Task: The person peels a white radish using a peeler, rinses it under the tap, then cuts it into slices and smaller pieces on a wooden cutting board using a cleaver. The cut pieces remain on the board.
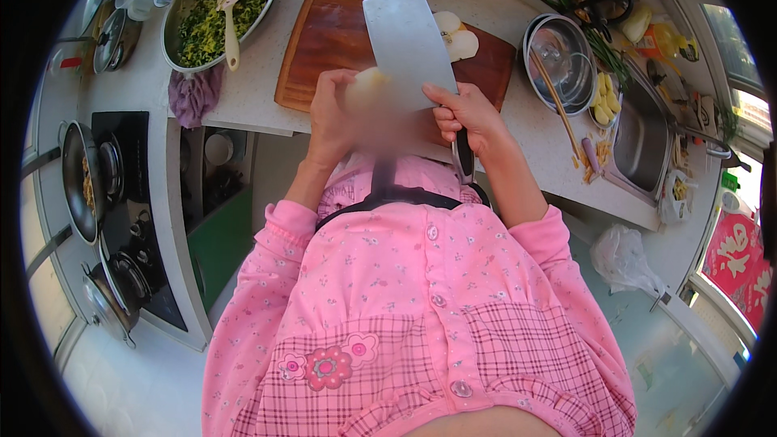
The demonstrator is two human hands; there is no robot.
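Observation:
My right hand [470, 115] grips a Chinese cleaver [410, 36] by its dark handle, thumb on the lower blade, which points away from me. My left hand [332, 114] holds a pale peeled vegetable piece [364, 92] left of the blade; a blurred patch hides its lower part and some fingertips. Both hands are over the near edge of a reddish-brown wooden cutting board [331, 30]. White cut pieces [460, 44] lie on the board, to the right of the blade.
A steel bowl of chopped greens [221, 12] with a spatula stands at left, above a purple cloth [195, 96]. Nested metal bowls [559, 64], chopsticks [555, 100], a peeler-like tool [590, 155] and a sink [643, 139] are at right. A wok [79, 182] sits on the stove at far left.

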